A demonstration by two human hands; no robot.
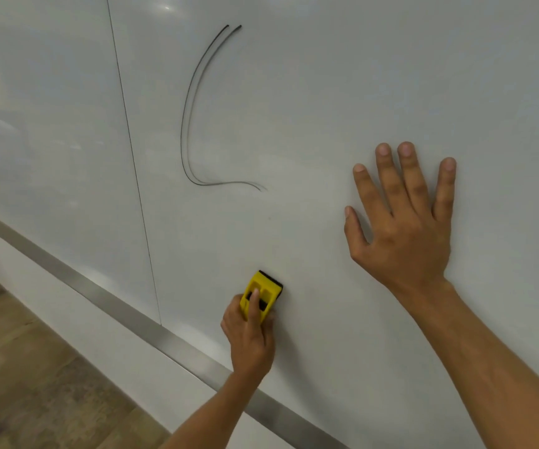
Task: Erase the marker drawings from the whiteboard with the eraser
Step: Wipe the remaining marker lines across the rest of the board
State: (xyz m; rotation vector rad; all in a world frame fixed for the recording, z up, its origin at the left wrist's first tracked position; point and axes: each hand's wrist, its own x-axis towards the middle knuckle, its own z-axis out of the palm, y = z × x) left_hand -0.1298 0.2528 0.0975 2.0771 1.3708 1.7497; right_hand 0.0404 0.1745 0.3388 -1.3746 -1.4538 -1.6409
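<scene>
Whiteboard (326, 76) fills most of the view, seen from the head camera at a slant, with a thin vertical seam (132, 163) running down its left part and a metal strip (125, 311) along its lower edge. Below the strip, at the near left, wood-look floor (19, 367) shows. One marker drawing (193, 124) is left in view: two thin dark lines, close together, that start high up, curve down and then sweep right into a faint tail. The left hand (248, 335) grips a yellow eraser (260, 296) by its back, one finger laid along the top and the thumb on its side, and the dark pad appears pressed to the board. It sits low on the board, just above the metal strip, below the drawing's tail and well apart from it. The right hand (404, 228) lies flat on the board with fingers spread wide, holding nothing; it looks like a brace. It is right of the drawing and higher than the eraser. Board around the eraser and under the right hand looks clean, so the wiping seems partly done, with the curved lines as the remaining work. Judging from this, the next move calls for carrying the eraser up and slightly left to the tail, then following the curve to its top end with steady pressure and the pad kept flat, since thin lines are easy to miss at an edge.
</scene>
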